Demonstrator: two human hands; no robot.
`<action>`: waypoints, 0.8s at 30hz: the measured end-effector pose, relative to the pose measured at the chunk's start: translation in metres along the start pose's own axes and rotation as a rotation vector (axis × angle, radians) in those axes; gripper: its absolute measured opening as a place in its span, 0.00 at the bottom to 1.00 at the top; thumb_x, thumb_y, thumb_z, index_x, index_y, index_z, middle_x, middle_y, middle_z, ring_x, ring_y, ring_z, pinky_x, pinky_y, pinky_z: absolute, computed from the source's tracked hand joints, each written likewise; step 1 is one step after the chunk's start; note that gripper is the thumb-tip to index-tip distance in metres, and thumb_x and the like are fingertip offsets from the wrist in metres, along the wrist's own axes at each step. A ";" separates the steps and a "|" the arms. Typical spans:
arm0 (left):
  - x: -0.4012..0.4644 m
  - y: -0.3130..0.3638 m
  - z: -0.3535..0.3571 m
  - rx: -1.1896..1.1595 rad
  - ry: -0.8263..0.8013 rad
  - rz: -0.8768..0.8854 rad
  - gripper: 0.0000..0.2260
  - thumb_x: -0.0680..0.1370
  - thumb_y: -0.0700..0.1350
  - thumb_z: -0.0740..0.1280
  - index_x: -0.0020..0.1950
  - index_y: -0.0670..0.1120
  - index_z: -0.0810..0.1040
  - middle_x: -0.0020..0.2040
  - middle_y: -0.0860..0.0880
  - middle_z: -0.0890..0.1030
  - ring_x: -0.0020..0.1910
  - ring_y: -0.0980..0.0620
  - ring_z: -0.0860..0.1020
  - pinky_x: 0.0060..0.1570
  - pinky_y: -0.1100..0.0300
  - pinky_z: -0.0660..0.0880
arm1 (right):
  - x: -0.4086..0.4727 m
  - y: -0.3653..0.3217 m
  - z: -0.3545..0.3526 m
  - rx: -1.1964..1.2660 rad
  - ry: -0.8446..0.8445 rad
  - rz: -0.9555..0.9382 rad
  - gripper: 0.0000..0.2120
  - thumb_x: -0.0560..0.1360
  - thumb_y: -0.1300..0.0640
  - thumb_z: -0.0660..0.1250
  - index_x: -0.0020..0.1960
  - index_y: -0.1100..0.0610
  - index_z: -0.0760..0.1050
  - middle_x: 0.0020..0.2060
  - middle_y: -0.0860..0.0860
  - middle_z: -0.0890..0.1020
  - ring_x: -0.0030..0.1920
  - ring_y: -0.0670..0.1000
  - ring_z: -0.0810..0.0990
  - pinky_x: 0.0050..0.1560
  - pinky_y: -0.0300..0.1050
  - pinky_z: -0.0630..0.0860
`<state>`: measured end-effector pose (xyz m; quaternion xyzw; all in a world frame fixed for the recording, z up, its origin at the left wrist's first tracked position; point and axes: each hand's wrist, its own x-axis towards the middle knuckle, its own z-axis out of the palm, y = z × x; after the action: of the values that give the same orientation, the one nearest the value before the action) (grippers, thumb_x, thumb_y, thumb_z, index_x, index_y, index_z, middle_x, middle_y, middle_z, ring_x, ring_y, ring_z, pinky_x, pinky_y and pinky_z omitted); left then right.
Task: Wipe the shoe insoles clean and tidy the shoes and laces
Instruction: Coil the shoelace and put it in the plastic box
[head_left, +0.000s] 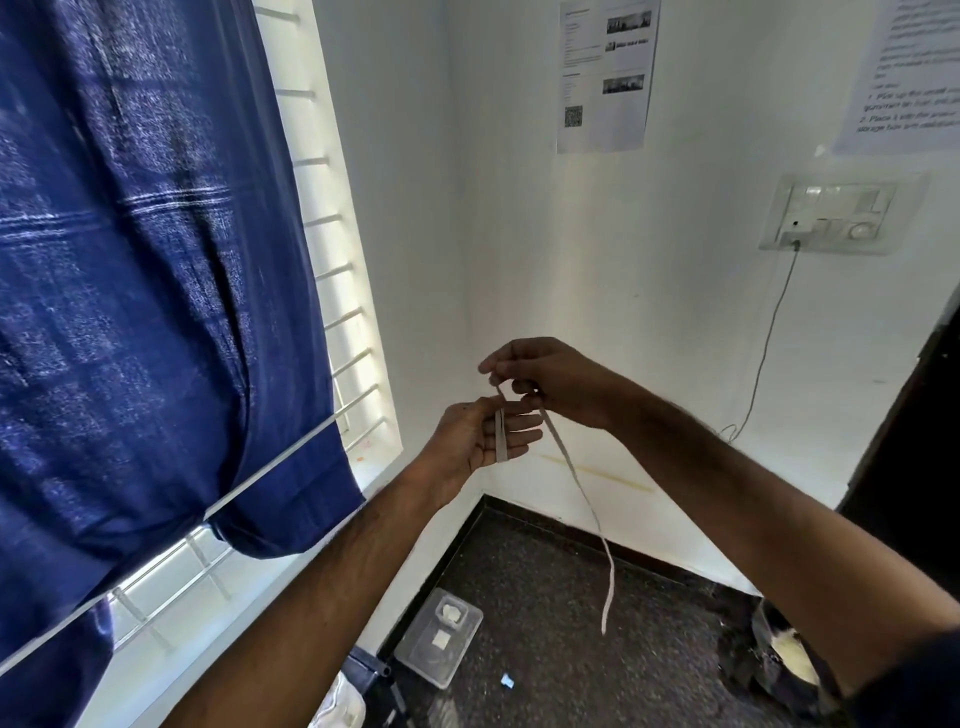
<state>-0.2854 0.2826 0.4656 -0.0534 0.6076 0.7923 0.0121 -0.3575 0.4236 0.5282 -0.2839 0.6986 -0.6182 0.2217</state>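
A flat white shoelace (574, 470) is held up in front of the wall corner. My right hand (550, 382) pinches its upper part between thumb and fingers. Turns of the lace lie wrapped round the straight fingers of my left hand (480, 434), which is held palm up just below the right hand. The lace's free end hangs down to the right, above the dark floor. A black shoe with a white inside (779, 654) lies on the floor at the lower right.
A clear plastic box (439, 636) sits on the speckled floor by the wall. A blue curtain (145, 291) covers the barred window at left. Papers and a switch panel (841, 215) with a hanging cable are on the white wall. A dark doorway is at right.
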 end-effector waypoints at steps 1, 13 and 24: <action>0.000 0.000 0.001 -0.015 0.006 0.009 0.17 0.85 0.45 0.59 0.61 0.34 0.80 0.56 0.36 0.85 0.56 0.37 0.84 0.61 0.45 0.80 | -0.006 0.002 0.005 0.003 -0.002 -0.035 0.09 0.83 0.66 0.62 0.54 0.60 0.81 0.42 0.51 0.81 0.30 0.42 0.73 0.31 0.35 0.70; -0.002 0.020 0.000 -0.181 -0.053 0.149 0.18 0.86 0.45 0.55 0.64 0.36 0.78 0.60 0.37 0.84 0.57 0.40 0.84 0.57 0.51 0.82 | -0.061 0.106 0.033 0.408 -0.079 0.160 0.04 0.83 0.65 0.62 0.54 0.59 0.74 0.38 0.54 0.80 0.31 0.47 0.71 0.29 0.38 0.69; -0.013 -0.001 0.002 0.108 -0.094 0.043 0.17 0.86 0.46 0.58 0.62 0.35 0.81 0.56 0.35 0.85 0.55 0.38 0.85 0.57 0.47 0.81 | -0.006 0.032 -0.015 0.045 0.170 0.058 0.06 0.83 0.62 0.63 0.56 0.57 0.79 0.36 0.50 0.78 0.28 0.44 0.71 0.27 0.36 0.67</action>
<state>-0.2728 0.2855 0.4669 -0.0023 0.6493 0.7600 0.0262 -0.3669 0.4405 0.4987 -0.2049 0.7087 -0.6490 0.1860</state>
